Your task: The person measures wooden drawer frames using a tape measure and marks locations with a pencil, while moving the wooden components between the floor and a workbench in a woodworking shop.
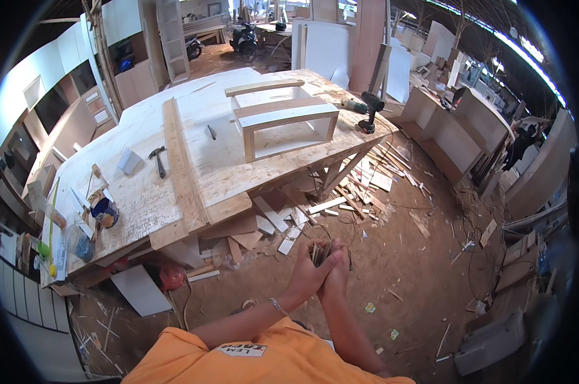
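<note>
Pressed together and closed around a small bundle (321, 255) of thin pieces: fingers of the left hand (308, 271) and right hand (335, 279), in front of the body, above the floor (379, 275). Too small and too covered to tell the kind of pieces.

Just behind the fingers, around the left wrist, a pale bracelet (278, 307). Just beyond them, on the floor, loose offcuts (291, 239), strewn partly under the table (219, 166). Left of the fingers, on the floor, a white panel (139, 289).

Beyond and left, lying across the table, a long board (179, 163); farther left, a dark blue can (105, 212) near a clear container (82, 246). Past the board from the fingers, a hammer (158, 161) lying flat.

Straight beyond the fingers, on the table, an open rectangular frame (288, 114) of wood and white board; to its right, a black drill (370, 109) standing upright. Well off to the right, a bare wooden cabinet (446, 131). Farthest, past the table, a parked motorbike (244, 41).
</note>
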`<act>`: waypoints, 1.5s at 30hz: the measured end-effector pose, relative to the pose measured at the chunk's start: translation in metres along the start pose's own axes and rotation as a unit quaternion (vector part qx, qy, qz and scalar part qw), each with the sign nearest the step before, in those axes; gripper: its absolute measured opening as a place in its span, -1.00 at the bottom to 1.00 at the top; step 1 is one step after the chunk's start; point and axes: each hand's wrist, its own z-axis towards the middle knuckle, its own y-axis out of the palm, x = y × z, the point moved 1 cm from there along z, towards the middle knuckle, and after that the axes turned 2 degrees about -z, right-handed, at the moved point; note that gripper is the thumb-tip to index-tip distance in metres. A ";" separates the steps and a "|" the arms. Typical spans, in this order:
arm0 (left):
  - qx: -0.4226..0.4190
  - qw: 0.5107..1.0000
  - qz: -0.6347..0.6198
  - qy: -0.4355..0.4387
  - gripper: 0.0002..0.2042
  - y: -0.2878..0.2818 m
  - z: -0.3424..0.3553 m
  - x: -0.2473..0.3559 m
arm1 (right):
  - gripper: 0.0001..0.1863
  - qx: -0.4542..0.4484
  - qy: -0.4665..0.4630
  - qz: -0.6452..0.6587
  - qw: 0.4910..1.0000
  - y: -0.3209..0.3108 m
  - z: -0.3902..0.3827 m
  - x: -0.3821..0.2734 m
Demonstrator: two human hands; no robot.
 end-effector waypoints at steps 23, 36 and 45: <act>-0.276 0.913 -0.084 -0.287 -0.49 0.057 -0.001 -0.087 | -0.58 -0.130 0.226 -0.045 0.964 -0.215 -0.007 0.036; -0.114 0.936 -0.206 -0.263 -0.69 0.058 0.021 -0.059 | -0.51 -0.124 0.115 -0.171 0.971 -0.139 -0.004 0.006; -0.113 0.975 -0.183 -0.048 -0.82 0.035 0.016 0.008 | -0.63 -0.093 0.151 0.233 0.956 -0.114 0.035 0.028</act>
